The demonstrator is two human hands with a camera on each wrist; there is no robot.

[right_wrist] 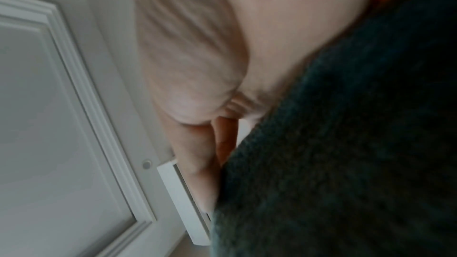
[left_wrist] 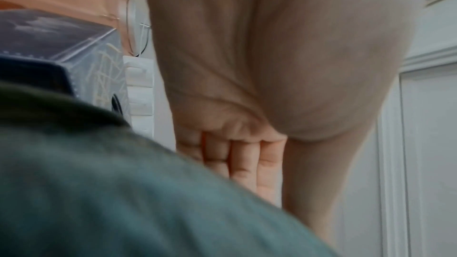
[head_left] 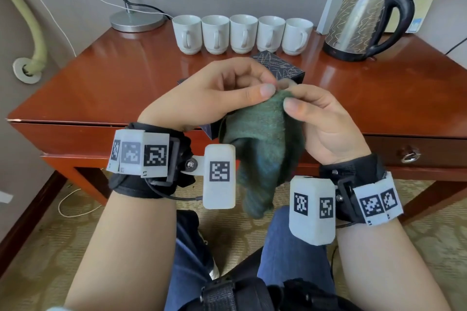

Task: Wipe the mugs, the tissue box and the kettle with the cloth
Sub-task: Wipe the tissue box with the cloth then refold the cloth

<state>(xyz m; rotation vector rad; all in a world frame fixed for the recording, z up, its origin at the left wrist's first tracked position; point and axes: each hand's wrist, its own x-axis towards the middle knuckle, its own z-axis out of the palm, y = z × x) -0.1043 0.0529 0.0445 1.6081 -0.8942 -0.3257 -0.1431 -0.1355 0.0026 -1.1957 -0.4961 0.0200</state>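
A person's left hand (head_left: 212,98), palm turned inward above the desk (head_left: 101,78) edge, pinches the top of a fuzzy green cloth (head_left: 262,146) between thumb and curled fingers. The cloth hangs limp between the wrists, over the knees. The right hand (head_left: 326,121), raised opposite, pinches the same top edge just beside the left thumb. Behind the hands lies a dark patterned tissue box (head_left: 280,65), largely hidden. Five white glazed mugs (head_left: 242,34) line the glossy wooden desk's back; a steel kettle (head_left: 364,23) with black handle stands right of them.
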